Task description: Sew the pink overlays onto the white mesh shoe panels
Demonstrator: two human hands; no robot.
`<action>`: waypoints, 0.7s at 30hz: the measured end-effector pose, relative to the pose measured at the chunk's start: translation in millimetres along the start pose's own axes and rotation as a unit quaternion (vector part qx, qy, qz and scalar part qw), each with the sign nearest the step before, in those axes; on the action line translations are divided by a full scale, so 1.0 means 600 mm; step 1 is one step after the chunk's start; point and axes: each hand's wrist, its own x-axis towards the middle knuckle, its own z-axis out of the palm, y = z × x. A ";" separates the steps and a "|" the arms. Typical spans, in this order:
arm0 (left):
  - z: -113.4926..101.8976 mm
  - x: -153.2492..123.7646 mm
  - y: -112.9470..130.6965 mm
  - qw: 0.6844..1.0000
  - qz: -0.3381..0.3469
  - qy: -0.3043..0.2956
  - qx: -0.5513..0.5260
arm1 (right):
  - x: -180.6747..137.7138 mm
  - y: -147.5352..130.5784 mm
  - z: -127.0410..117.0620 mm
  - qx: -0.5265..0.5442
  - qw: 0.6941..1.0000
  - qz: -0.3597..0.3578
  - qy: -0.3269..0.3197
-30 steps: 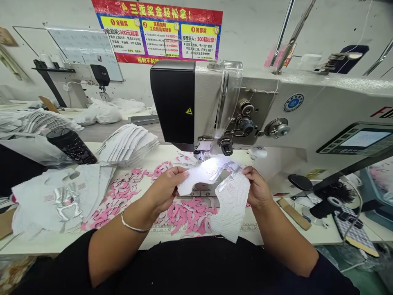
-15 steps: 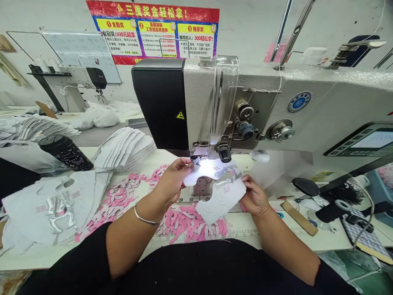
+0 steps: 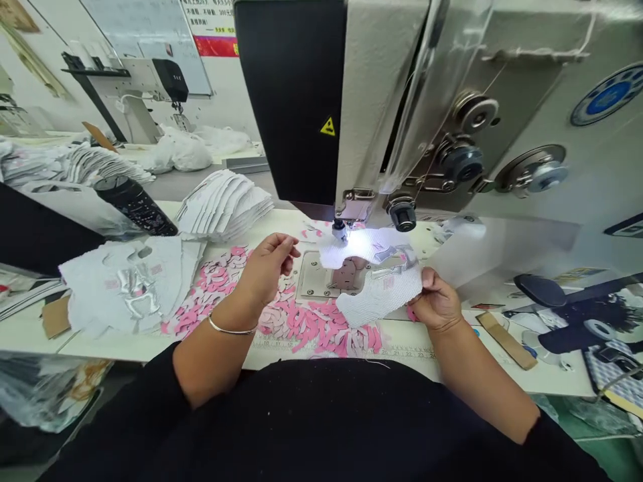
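A white mesh shoe upper (image 3: 379, 298) with silver trim lies under the needle area (image 3: 340, 231) of the sewing machine, lit by its lamp. My right hand (image 3: 439, 300) pinches its right edge between thumb and fingers. Left of the upper, apart from it, my left hand (image 3: 271, 264) hovers over the machine bed with thumb and fingertips pressed together. Whether anything small is between them I cannot make out. Small curved pink pieces (image 3: 311, 325) cover the bed below and left of the metal needle plate (image 3: 314, 274).
More white uppers (image 3: 115, 281) lie flat at left, with a stack of white pieces (image 3: 224, 204) behind them. A black tumbler (image 3: 135, 204) leans beside that stack. At right are a brown strip (image 3: 506, 340) and a black thread spool (image 3: 567, 335). The machine head (image 3: 296, 100) overhangs the work.
My left hand has let go of the upper and drawn back to the left and down. My right hand still grips the upper. The view has tilted down and come nearer the machine.
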 end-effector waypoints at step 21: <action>-0.057 -0.047 -0.112 0.847 0.040 -0.057 0.526 | -0.007 0.028 0.022 -0.193 0.913 0.259 -0.249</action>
